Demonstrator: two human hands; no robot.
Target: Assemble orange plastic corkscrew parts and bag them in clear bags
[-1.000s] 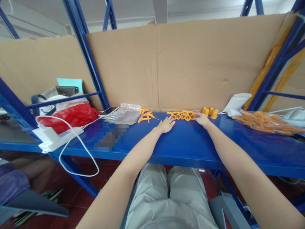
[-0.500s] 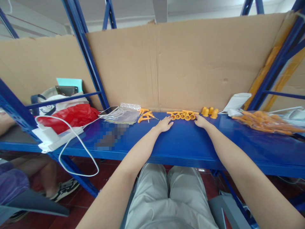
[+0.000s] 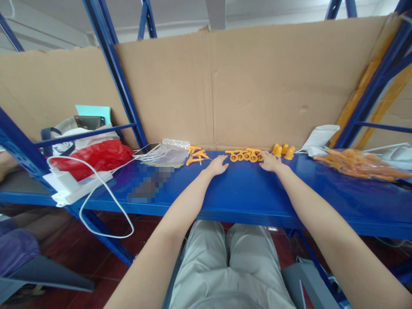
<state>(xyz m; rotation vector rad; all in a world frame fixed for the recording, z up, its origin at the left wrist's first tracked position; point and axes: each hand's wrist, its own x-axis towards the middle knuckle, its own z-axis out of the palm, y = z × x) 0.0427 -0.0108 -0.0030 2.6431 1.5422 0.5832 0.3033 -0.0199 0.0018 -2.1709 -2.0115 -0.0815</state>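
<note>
A row of yellow plastic pieces [image 3: 243, 157] with round, cup-like ends and bar-shaped handles lies by the cardboard wall. My left hand [image 3: 219, 166] rests on the blue shelf just left of this row, fingers stretched out and thumb apart, holding nothing. At the row's right end, my right hand [image 3: 271, 163] has its fingers spread and partly covers the last piece; contact is too small to make out. Behind and right of that hand stand yellow bell-shaped cups [image 3: 285, 151]. Orange hook-like pieces [image 3: 195, 155] with thin metal chains or springs lie beyond my left fingertips.
A clear bag of orange parts [image 3: 363, 164] lies on the right of the blue shelf [image 3: 244, 193]. On the left are a clear plastic bag [image 3: 165, 155], a white power strip [image 3: 75, 191] with cables and a red bag [image 3: 96, 159]. Another person's arm shows far left.
My left hand has shifted slightly left, away from the row. My right hand has moved a little left at the row's right end, and its fingers have spread.
</note>
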